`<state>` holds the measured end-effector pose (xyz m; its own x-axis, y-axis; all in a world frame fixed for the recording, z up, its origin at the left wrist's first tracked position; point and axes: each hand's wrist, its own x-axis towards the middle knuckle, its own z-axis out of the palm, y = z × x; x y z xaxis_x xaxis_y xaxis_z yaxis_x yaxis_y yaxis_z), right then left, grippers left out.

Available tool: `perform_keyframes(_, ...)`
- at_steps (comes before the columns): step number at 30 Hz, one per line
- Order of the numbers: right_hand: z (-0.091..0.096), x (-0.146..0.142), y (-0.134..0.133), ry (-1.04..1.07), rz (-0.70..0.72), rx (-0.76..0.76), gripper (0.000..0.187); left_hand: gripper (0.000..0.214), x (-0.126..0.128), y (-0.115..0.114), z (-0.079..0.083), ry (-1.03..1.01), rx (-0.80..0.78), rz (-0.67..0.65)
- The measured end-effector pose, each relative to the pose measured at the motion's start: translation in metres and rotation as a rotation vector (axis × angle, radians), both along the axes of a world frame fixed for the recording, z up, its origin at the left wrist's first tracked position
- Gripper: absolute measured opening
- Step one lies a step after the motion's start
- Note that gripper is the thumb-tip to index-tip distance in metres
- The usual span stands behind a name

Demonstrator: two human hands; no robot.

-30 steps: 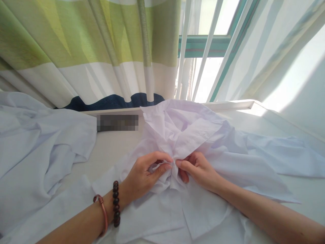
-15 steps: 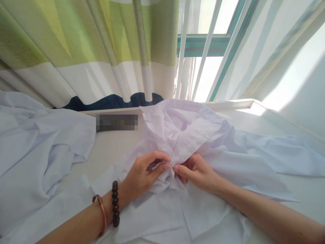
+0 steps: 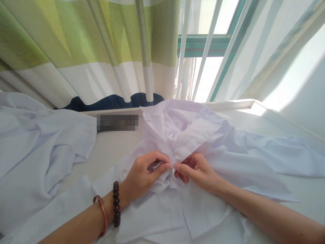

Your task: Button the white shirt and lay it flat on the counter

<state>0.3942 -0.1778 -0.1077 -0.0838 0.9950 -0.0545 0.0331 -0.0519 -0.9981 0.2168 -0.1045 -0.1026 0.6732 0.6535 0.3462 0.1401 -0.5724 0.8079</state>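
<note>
A white shirt (image 3: pixel 193 135) lies crumpled on a white table (image 3: pixel 114 149), its collar bunched up toward the window. My left hand (image 3: pixel 144 174) pinches the cloth just below the collar, thumb against forefinger. My right hand (image 3: pixel 198 171) pinches the same spot from the other side, fingertips almost touching the left ones. Whatever small part they hold between them is hidden by the fingers and folds. A beaded bracelet (image 3: pixel 116 203) and a copper bangle (image 3: pixel 103 211) sit on my left wrist.
A second pale garment (image 3: pixel 38 145) is heaped on the table at the left. A green, white and navy curtain (image 3: pixel 88 51) hangs behind, with a sheer curtain (image 3: pixel 266 51) and window frame (image 3: pixel 200 45) at the right. A sleeve (image 3: pixel 286 156) stretches right.
Both hands stay pinched at the same spot on the shirt. The fingertips shifted only slightly; the cloth lies as before.
</note>
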Motion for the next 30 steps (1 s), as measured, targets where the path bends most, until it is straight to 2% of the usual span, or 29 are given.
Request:
perform_keyframes(9,-0.0034,0.0029,-0.0008,0.053,-0.004,0.013,0.03,0.004,0.0007,0.0001,-0.0018,-0.033,0.039,-0.003)
perform_keyframes(13,-0.005,0.0053,-0.0004,0.085,0.005,0.029,0.03,0.004,-0.0002,-0.0009,-0.0051,-0.056,0.019,0.05)
perform_keyframes(18,-0.0064,0.0078,0.0006,0.129,-0.011,0.022,0.032,0.007,-0.0006,0.0001,-0.007,-0.059,0.002,0.03)
perform_keyframes(24,-0.005,0.0034,0.0015,0.055,-0.018,0.018,0.02,0.007,0.0009,0.0007,-0.0058,-0.07,0.007,0.011)
perform_keyframes(30,0.0005,0.0007,0.0012,0.083,0.003,0.026,0.013,0.007,0.0003,0.0002,-0.0061,-0.094,0.0,-0.004)
